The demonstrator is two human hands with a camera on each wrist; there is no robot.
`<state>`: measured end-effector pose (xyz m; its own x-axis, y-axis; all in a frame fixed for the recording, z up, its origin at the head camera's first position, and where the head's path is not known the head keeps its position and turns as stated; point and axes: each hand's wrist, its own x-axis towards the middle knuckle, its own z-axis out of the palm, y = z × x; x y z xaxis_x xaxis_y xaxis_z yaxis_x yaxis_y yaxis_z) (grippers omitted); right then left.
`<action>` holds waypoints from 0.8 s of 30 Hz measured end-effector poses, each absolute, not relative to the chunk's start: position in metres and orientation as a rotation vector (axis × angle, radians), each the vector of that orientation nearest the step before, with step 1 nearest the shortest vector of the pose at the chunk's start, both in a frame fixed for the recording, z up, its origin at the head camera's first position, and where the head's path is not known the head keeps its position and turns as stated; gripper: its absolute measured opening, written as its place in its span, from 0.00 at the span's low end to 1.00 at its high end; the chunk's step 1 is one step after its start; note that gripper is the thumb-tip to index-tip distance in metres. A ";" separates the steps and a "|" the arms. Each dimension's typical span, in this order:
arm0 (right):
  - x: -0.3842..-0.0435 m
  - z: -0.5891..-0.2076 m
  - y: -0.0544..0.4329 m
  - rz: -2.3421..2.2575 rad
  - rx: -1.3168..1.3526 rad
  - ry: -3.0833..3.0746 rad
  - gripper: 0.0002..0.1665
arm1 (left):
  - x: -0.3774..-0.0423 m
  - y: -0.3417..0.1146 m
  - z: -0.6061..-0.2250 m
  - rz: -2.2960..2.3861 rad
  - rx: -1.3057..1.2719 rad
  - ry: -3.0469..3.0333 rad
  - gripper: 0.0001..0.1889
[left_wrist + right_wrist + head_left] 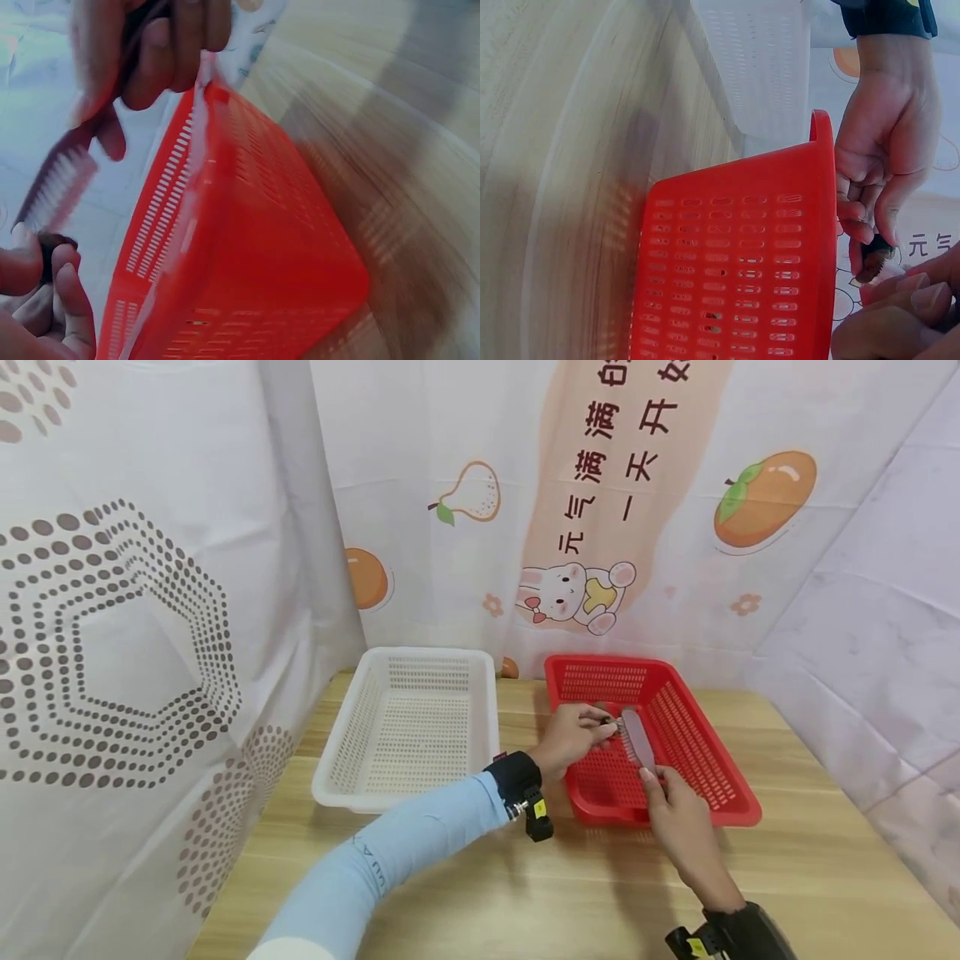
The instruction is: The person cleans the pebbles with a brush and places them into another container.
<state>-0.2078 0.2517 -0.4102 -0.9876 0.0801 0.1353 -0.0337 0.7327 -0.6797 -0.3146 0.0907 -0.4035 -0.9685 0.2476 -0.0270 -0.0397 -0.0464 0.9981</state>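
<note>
My left hand (572,737) is over the near left part of the red basket (720,760), pinching a small dark brown piece (877,264) between thumb and fingers. What kind of thing this piece is, I cannot tell. From the right, my right hand (681,820) grips a mauve brush (637,739) by its handle. Its pale bristles (64,187) face the left hand, and the brush's far end is right at the brown piece in the left wrist view. In the right wrist view, the right fingers (922,300) cover most of the brush.
To the left of the red basket stands a white slatted basket (322,781) on the wooden table (570,893). A printed curtain (420,577) hangs behind both baskets. The red basket's raised rim (823,225) lies just below the hands.
</note>
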 end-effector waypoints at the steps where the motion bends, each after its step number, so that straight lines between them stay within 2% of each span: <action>1: -0.207 -0.411 0.252 1.088 -0.036 -2.783 0.32 | -0.315 0.090 -0.404 2.152 0.208 2.001 0.07; 13: -0.210 -0.408 0.251 1.110 -0.036 -2.744 0.35 | -0.316 0.088 -0.407 2.041 0.194 2.153 0.08; 24: -0.208 -0.408 0.249 1.036 -0.018 -2.747 0.33 | -0.314 0.087 -0.406 1.980 0.160 2.214 0.07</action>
<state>-0.2083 0.2487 -0.4082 -0.9789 0.0831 0.1868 -0.0610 0.7534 -0.6547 -0.3140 0.0872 -0.4062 -0.9803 0.1905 -0.0529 -0.0314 0.1142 0.9930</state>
